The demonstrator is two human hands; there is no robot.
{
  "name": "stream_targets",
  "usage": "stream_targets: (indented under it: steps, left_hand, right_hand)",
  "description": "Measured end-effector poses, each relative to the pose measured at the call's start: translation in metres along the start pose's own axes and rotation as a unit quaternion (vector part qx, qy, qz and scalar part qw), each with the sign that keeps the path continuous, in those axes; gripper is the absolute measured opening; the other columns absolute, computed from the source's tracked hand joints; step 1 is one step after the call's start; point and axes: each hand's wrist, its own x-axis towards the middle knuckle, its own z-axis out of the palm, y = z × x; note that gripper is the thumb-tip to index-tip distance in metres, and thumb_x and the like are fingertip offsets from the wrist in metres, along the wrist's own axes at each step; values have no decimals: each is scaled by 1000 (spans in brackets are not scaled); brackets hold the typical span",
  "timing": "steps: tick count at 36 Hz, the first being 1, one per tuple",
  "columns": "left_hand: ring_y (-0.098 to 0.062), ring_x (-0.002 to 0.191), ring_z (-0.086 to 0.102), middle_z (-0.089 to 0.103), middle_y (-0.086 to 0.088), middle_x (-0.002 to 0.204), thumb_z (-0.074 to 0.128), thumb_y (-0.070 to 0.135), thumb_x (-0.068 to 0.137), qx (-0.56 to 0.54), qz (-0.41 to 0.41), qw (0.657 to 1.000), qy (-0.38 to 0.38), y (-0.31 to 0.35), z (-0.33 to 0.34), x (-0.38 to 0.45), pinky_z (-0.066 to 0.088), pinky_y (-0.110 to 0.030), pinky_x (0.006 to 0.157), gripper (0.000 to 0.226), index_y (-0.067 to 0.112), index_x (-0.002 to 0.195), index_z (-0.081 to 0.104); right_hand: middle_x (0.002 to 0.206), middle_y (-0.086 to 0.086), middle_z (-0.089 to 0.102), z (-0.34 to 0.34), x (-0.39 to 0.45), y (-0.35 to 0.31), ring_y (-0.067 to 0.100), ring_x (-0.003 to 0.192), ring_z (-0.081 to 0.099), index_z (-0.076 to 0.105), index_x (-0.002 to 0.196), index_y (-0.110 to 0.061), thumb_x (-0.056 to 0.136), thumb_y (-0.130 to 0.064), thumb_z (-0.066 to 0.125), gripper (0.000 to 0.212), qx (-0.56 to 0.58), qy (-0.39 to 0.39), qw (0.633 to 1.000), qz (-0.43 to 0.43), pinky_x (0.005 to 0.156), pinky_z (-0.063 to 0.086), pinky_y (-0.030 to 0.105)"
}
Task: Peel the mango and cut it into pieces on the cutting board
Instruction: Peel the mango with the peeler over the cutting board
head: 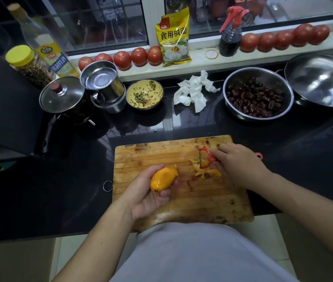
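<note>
A wooden cutting board point(151, 153) lies on the black counter in front of me. My left hand point(148, 192) grips a mostly peeled orange mango point(162, 179) just above the board's left half. My right hand point(239, 161) holds a red peeler point(207, 156) over the board's right side, its blade end pointing left with a strip of peel hanging from it. A small heap of yellow mango peels point(204, 173) lies on the board under the peeler.
Behind the board stand a lidded pot point(64, 96), a steel cup point(102, 84), a yellow bowl with chopped greens point(144, 94), crumpled tissue point(194, 91), a steel bowl of dark red fruit point(258, 94) and a steel basin point(322, 80). Tomatoes point(139, 56) line the windowsill.
</note>
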Motion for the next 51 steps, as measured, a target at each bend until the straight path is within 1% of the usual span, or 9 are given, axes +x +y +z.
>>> stream_targets:
  steps: [2, 5, 12, 29, 34, 39, 42, 47, 51]
  left_hand:
    - [-16, 53, 56, 65, -15, 97, 56, 38, 98, -9, 9, 1000, -13, -1, -1, 1, 43, -24, 51, 42, 12, 131, 61]
    - [-17, 56, 57, 66, -15, 100, 55, 36, 97, -12, 15, 1000, -24, -2, 0, 3, 46, -25, 53, 45, 12, 134, 60]
    - [-18, 58, 56, 66, -15, 95, 62, 40, 91, 26, 20, 999, -13, -3, 10, 2, 46, -22, 53, 46, 12, 127, 65]
    - [-16, 52, 55, 64, -13, 90, 74, 36, 87, -20, -1, 999, 27, -10, -7, 3, 45, -22, 49, 36, 15, 116, 74]
    - [-16, 57, 55, 61, -14, 92, 68, 37, 90, -77, 16, 995, 56, -4, -12, 0, 45, -21, 49, 38, 11, 118, 65]
    - [-20, 62, 61, 63, -16, 86, 67, 38, 94, -114, 1, 984, 139, -4, -5, 8, 52, -24, 49, 49, 3, 126, 58]
    - [-19, 59, 58, 64, -13, 80, 60, 43, 97, -68, -18, 984, 161, -4, 4, 10, 45, -23, 52, 43, 6, 119, 60]
    - [-16, 52, 49, 62, -11, 76, 52, 44, 101, -5, -23, 982, 189, -4, 16, 13, 35, -23, 51, 35, 9, 104, 59]
    - [-17, 54, 58, 66, -11, 79, 52, 40, 103, 20, -10, 980, 197, -6, 25, 18, 44, -22, 44, 34, 11, 96, 68]
  right_hand:
    - [99, -12, 59, -4, 3, -11, 8, 89, 57, 60, 120, -31, 93, -40, 59, 29, 130, -34, 985, 111, 75, 52, 28]
    - [103, -6, 67, -11, 10, -36, 10, 91, 64, 64, 109, -28, 92, -34, 67, 19, 452, -108, 850, 246, 70, 50, 23]
    - [73, -1, 51, -9, 5, -74, 10, 56, 38, 63, 99, -16, 95, -48, 61, 33, 741, -244, 595, 192, 53, 33, 24]
    - [61, -4, 49, -26, 6, -41, 13, 56, 43, 61, 86, -12, 97, -16, 62, 12, 690, -112, 677, 229, 54, 41, 25]
    - [100, -8, 64, -16, 6, -25, 11, 94, 61, 71, 109, -23, 97, -31, 62, 17, 398, 0, 881, 256, 86, 50, 32]
    - [158, -7, 12, 15, -3, -30, 23, 117, 55, 31, 151, -41, 95, -25, 63, 67, 120, -172, 972, 109, 93, 53, 36]
    - [135, 1, 31, 14, -6, -34, 14, 82, 57, 30, 144, -43, 95, -29, 62, 61, 62, -116, 988, 86, 68, 57, 33]
    - [82, -10, 46, -12, -8, -59, 12, 70, 47, 53, 96, -24, 94, -24, 57, 4, 60, 28, 997, -25, 61, 45, 28]
    - [73, -7, 48, -30, -4, -86, 13, 61, 40, 53, 86, -21, 93, -26, 52, 9, 56, 76, 989, -112, 55, 37, 27]
